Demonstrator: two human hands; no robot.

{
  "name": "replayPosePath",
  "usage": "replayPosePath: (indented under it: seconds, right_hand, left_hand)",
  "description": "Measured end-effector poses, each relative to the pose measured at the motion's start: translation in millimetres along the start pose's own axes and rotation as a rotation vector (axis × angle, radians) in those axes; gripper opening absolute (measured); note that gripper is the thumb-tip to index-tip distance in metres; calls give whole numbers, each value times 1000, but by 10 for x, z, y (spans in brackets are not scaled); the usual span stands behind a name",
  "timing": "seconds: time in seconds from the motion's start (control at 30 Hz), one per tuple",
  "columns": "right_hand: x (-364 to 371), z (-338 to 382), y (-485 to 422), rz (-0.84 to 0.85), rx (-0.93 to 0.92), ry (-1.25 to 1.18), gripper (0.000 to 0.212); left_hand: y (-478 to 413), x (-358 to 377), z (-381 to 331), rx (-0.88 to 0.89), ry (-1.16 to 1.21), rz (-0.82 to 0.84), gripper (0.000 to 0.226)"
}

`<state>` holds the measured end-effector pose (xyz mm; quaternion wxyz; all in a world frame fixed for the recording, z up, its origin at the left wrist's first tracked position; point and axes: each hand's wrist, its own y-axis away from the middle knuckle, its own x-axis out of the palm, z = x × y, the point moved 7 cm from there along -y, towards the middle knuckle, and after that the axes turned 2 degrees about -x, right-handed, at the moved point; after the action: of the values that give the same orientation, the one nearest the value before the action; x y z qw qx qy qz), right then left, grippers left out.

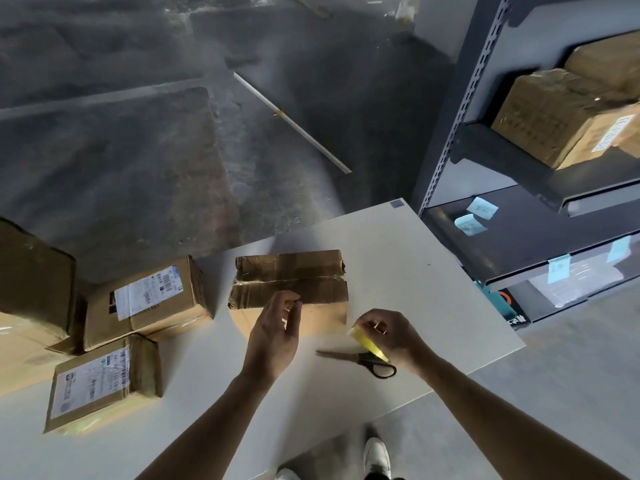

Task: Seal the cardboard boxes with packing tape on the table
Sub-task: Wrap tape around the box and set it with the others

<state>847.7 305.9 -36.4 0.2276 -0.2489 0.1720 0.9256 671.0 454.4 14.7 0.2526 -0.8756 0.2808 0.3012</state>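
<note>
One worn cardboard box [291, 289] on the desk [398, 265], just beyond my hands. Looks light, flaps soft; I'd press along the seam. Right hand [391, 337] grips tape roll [369, 342]. Left hand [277, 337] pinched, on tape end or nothing, cannot tell. Scissors [363, 362] beneath right hand; labelled boxes [145, 299] off left.

A single head-worn wide-angle view looks steeply down and forward from close above the surface [398, 271], with floor [138, 133] beyond and shelves [519, 174] at right.
</note>
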Motion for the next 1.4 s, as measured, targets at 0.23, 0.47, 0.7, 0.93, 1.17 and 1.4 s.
replayPosePath:
  seconds: [0.23,0.47,0.7,0.93,1.17,1.4]
  right_hand:
    - [-283,-136,-101,-128,13,102,15]
    - [-416,-348,-261,-128,-29,307,24]
    - [-403,-739,-389,-68,-19,501,34]
    - [-329,-929,-393,22,-62,659,30]
    - [-396,-785,-367,8,-134,655,21]
    - [-520,-135,-523,-174,-328,591,25]
  left_hand:
    - [-7,317,-245,82,61,153,24]
    - [-90,706,-572,121,120,261,6]
    - [-187,1065,-748,55,144,310,6]
    - [-218,1247,-779,-62,149,352,8]
    - [-291,1171,-798,-92,133,305,10]
    - [-344,938,-863,-80,184,216,10]
